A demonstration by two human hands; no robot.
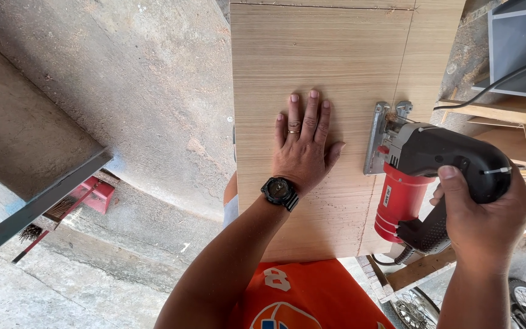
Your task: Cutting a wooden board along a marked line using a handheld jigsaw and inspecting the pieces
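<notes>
The right hand is clenched on the jigsaw, aligned with the pencil line running lengthwise ahead on the board; the left hand lies spread flat just beside it.

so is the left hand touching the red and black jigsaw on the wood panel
Apart. The head view shows the left hand flat on the light wood panel, with bare panel between it and the red and black jigsaw.

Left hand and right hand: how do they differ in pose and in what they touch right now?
The left hand lies flat, fingers spread, on the wooden panel; the right hand is curled around the handle of the red and black jigsaw. The left hand wears a ring and a black wristwatch; the right shows neither. Both are over the same panel.
</notes>
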